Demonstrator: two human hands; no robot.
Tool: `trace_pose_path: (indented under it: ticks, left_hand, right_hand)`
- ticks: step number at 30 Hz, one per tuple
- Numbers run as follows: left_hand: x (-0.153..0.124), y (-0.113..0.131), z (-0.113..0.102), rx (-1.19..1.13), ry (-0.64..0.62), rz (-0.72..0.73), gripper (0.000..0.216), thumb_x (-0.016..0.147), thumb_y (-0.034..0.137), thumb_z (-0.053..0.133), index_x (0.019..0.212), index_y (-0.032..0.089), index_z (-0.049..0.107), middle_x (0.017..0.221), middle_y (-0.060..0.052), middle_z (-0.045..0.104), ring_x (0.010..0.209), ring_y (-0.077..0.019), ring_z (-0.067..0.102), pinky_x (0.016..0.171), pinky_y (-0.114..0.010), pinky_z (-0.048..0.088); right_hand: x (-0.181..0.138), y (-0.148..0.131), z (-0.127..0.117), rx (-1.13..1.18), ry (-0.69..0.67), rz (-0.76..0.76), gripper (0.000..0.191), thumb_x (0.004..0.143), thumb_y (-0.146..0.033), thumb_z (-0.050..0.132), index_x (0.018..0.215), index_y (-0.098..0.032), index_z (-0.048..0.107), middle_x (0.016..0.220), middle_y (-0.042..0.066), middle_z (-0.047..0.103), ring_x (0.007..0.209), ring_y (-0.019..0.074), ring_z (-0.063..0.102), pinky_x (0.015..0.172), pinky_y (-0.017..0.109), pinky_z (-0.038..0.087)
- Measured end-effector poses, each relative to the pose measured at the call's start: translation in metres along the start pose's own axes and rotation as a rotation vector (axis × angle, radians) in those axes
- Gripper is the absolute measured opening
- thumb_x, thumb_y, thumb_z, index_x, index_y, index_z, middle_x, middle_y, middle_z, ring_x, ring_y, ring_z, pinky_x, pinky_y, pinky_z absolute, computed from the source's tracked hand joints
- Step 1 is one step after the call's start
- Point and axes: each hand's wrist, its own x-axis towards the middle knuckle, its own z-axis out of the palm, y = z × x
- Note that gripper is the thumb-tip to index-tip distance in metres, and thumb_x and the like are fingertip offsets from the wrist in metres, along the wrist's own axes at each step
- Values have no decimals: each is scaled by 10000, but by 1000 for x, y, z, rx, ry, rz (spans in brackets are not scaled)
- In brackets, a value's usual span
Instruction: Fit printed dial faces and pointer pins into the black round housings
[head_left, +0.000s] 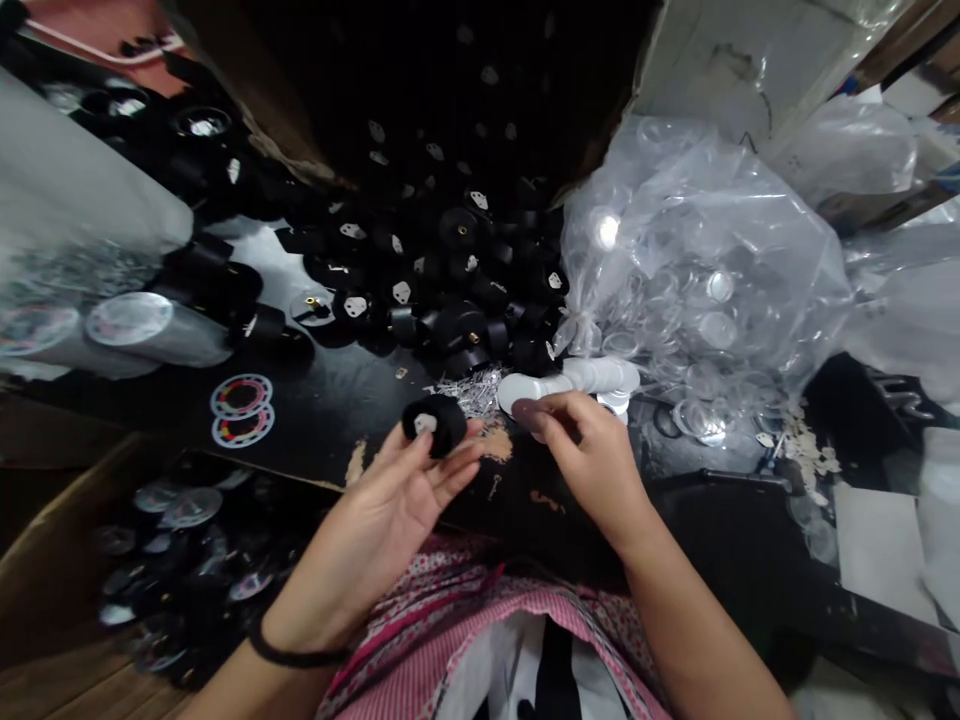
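Note:
My left hand point(397, 500) holds a black round gauge case point(450, 422), with the thumb on a small white patch on it. Between the thumb and fingers of my right hand point(600, 465) is a thin round disc point(526, 412), its near face in shadow. Just beyond that disc lies a row of overlapping white discs point(589, 376). A heap of small silvery pieces point(472, 392), too fine to name, sits between the two hands. To the left, two printed dial faces point(242, 412) with coloured rings overlap on the dark table point(307, 425).
Many black cases point(457, 325) spill from a large dark box at the back. A plastic bag point(712, 230) of clear round covers stands right of them. Stacked dials point(135, 325) are at left, above an open carton point(67, 500) of finished-looking gauges. A black pen-like tool point(739, 480) lies right.

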Motion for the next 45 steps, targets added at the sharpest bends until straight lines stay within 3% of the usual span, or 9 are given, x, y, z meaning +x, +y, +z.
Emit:
trace_pose_path:
  ticks: [2,4,8,12,19,27,35,41,45]
  left_hand:
    - [-1,-4,18,-199,-97,-142,155,878,346,696,991,239,689,1170,-78,750,1096,-261,707,979,-420,562]
    - [0,-6,31,-255,-136,-148,262,949,428,593,1080,229,699,1218,-89,736,1128,-266,695,1003,-442,550]
    - [1,-8,40,-265,-120,-139,359,997,471,494,1152,223,702,1253,-84,729,1119,-235,698,976,-394,569]
    - [-1,-13,35,-225,-117,-131,284,985,394,555,1172,229,691,1188,-71,750,1083,-218,704,952,-385,583]
    - [-9,-30,38,-101,-117,-33,232,874,359,724,1093,287,754,1283,-28,709,1188,-241,644,904,-347,601]
    - [-9,-39,36,40,-147,37,324,833,386,769,1149,316,756,1360,-11,679,1309,-244,577,1062,-319,503]
    - [-10,-43,26,106,-153,98,363,834,337,767,1193,297,729,1376,-44,665,1297,-275,588,1040,-362,522]
    - [-13,-40,23,218,-134,163,314,769,304,811,1072,239,755,1161,-65,759,1176,-275,663,1081,-391,473]
    - [-21,-39,11,393,-100,176,255,800,257,761,1055,245,748,1077,-48,776,1056,-248,710,983,-339,529]
  right_hand:
    - [-11,-3,1,30,11,-114,133,961,-177,579,998,-194,705,954,59,704,918,183,674,837,297,511]
    - [-18,-4,4,57,8,-161,116,954,-208,610,980,-196,722,1051,81,695,1008,188,670,907,302,510]
    - [-20,1,7,129,-1,-24,129,901,-189,679,1026,-204,704,1125,77,693,1040,196,663,910,321,519]
    - [-19,0,0,197,-9,115,146,880,-170,661,1016,-208,697,917,26,685,793,163,639,734,298,519]
    - [-15,-19,-3,357,89,155,19,885,-217,643,881,-216,661,867,-2,678,787,140,634,731,269,500]
    - [-14,-18,-2,615,-85,423,143,867,-286,641,832,-226,516,615,-67,595,480,99,573,495,229,447]
    - [-18,-15,-3,578,-122,418,197,852,-331,664,823,-232,496,653,-68,585,507,95,570,505,231,463]
    - [-25,-5,4,444,-129,403,246,808,-368,712,851,-236,509,666,-66,534,574,109,519,517,229,417]
    - [-35,-9,11,433,-202,346,169,847,-314,659,946,-226,554,775,-30,604,683,131,586,614,258,477]
